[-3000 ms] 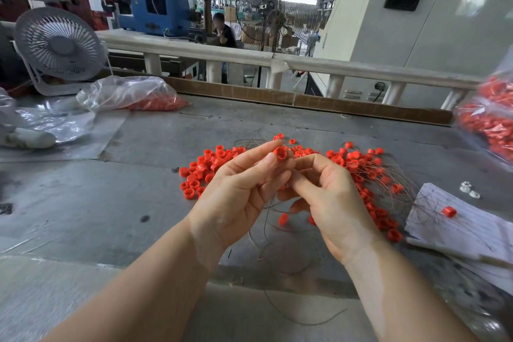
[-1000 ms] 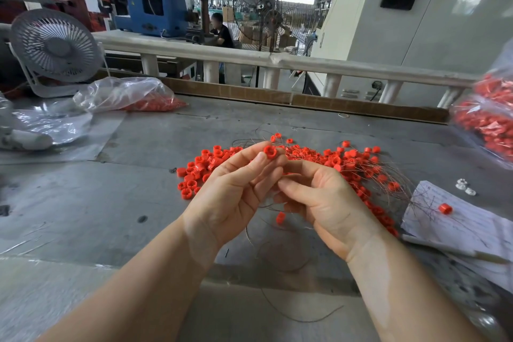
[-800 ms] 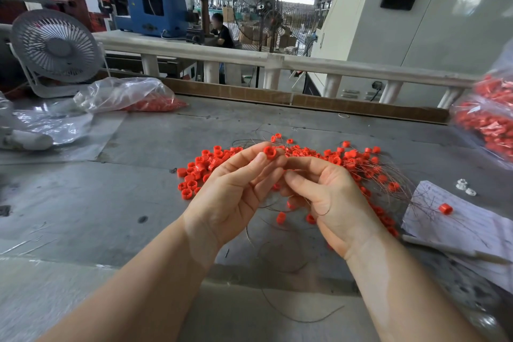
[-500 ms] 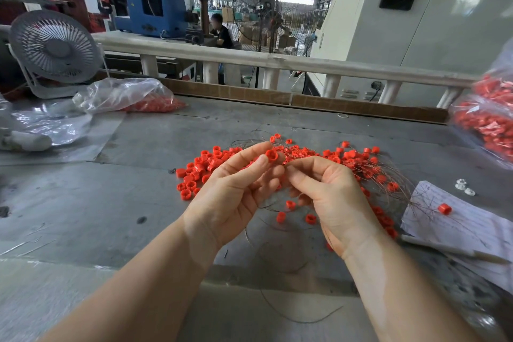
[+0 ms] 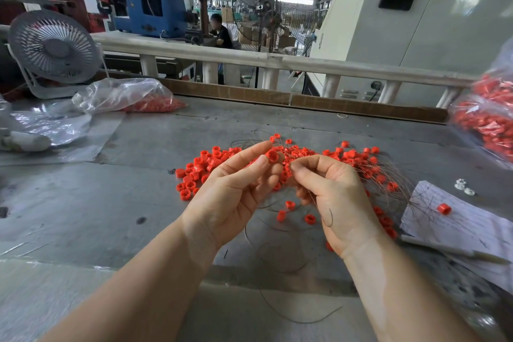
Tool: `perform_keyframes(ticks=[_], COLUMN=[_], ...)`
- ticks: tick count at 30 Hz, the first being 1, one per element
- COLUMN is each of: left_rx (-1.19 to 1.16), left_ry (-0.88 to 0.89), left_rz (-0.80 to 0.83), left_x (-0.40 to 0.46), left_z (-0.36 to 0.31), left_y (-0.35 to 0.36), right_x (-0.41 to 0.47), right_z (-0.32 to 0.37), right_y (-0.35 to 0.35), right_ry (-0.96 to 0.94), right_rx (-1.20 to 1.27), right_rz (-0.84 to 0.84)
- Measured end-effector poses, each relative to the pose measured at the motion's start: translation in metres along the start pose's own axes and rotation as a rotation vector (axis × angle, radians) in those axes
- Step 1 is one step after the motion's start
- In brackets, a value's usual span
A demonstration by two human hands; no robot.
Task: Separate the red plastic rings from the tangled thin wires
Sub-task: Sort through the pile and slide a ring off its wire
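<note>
Item: one red ring (image 5: 273, 156), pinched in my left hand (image 5: 236, 197) above the ring pile (image 5: 205, 166). My right hand (image 5: 330, 194) pinches thin wire (image 5: 319, 204) just beside it. Risk: a snagged wire could drag neighbouring rings off the pile, or bend.

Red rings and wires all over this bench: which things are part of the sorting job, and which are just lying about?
Part of the job:
- left hand, holding one red ring
- right hand, pinching thin wire
- ring pile
- wire tangle

Lying about:
- desk fan
- bag of rings
- written paper
- white rings
</note>
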State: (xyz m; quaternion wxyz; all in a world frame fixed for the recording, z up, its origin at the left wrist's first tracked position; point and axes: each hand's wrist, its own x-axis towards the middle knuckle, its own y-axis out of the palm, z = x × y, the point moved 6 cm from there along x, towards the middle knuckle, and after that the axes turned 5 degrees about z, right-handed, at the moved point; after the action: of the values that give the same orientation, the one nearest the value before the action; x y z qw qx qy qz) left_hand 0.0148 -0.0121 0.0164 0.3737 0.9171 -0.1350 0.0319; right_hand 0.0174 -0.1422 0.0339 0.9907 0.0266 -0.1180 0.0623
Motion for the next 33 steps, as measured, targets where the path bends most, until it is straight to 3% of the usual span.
perform_keyframes(ticks=[33], left_rx=[-0.023], left_ry=[-0.053], left_rz=[-0.043], left_x=[-0.0021], left_z=[0.0013], left_y=[0.0018], right_x=[-0.0037], right_z=[0.0060], right_y=[-0.0007], right_ry=[-0.068], right_rx=[-0.050], right_rz=[-0.042])
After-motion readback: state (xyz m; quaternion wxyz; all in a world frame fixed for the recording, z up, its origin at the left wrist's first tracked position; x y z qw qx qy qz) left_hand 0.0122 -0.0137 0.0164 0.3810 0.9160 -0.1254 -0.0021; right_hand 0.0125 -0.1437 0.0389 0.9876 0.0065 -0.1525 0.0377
